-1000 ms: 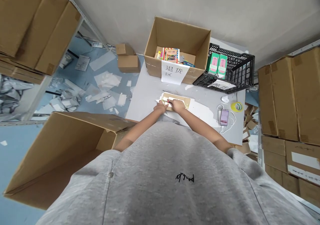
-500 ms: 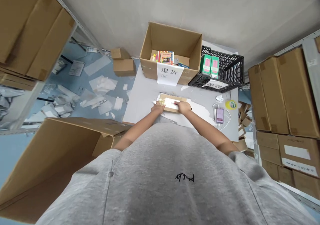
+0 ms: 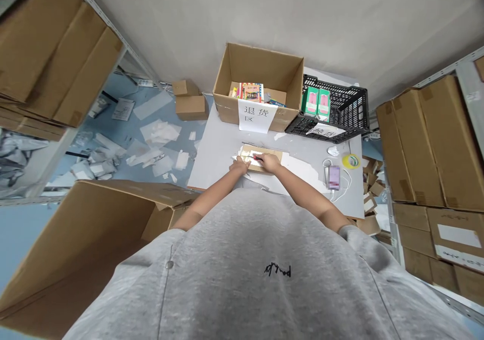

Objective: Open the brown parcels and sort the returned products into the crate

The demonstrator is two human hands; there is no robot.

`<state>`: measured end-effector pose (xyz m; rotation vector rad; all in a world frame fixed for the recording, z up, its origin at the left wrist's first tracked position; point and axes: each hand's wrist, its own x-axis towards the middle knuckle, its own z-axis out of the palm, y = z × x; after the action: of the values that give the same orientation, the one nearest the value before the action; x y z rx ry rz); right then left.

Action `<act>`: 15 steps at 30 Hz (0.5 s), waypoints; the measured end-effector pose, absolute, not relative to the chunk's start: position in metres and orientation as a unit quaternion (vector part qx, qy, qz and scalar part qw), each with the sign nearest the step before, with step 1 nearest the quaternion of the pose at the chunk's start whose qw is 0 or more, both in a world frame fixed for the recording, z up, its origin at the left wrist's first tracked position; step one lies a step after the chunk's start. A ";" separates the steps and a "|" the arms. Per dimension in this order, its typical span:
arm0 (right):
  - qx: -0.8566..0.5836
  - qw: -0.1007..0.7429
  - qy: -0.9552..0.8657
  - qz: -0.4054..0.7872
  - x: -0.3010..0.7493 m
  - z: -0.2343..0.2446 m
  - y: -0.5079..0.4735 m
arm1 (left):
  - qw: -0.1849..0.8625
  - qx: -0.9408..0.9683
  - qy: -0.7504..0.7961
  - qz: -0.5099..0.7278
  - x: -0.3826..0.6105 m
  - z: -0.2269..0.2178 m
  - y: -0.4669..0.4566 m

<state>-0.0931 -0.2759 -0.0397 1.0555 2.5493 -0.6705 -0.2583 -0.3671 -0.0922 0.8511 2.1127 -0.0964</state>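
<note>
A small flat cardboard parcel [image 3: 269,154] with a white label lies on the grey table [image 3: 223,143] in front of me. My left hand [image 3: 239,166] rests closed on its near left corner, holding it down. My right hand [image 3: 269,162] is closed round a thin tool with a red tip [image 3: 257,157], which touches the parcel's top. The fingers are small in the picture.
An open carton [image 3: 260,85] with a paper sign holds coloured items at the table's back. A black crate [image 3: 336,110] with green boxes stands right of it. A phone [image 3: 333,176], cable and tape roll [image 3: 351,160] lie at right. A big empty carton [image 3: 83,249] stands at my left.
My right hand has slid left along the parcel with the red-tipped tool. The left hand stays on the parcel's corner. The camera view has shifted slightly.
</note>
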 end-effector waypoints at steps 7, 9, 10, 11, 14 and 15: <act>0.375 0.162 0.883 -0.231 -0.113 -0.049 -0.281 | 0.411 0.337 0.846 -0.044 -0.257 -0.094 -0.366; 0.384 0.166 0.881 -0.221 -0.117 -0.050 -0.284 | 0.406 0.343 0.846 -0.044 -0.258 -0.094 -0.367; 0.388 0.171 0.880 -0.215 -0.119 -0.051 -0.286 | 0.404 0.345 0.846 -0.044 -0.258 -0.094 -0.367; 0.390 0.177 0.879 -0.208 -0.120 -0.050 -0.288 | 0.403 0.346 0.846 -0.046 -0.258 -0.093 -0.367; 0.389 0.198 0.879 -0.191 -0.125 -0.047 -0.294 | 0.403 0.348 0.845 -0.052 -0.258 -0.092 -0.367; 0.387 0.207 0.879 -0.186 -0.127 -0.045 -0.295 | 0.404 0.349 0.844 -0.053 -0.258 -0.092 -0.367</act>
<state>-0.1265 -0.2950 -0.0450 1.0789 2.4474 -0.5173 -0.2578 -0.3670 -0.0919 0.8815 2.1299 -0.1349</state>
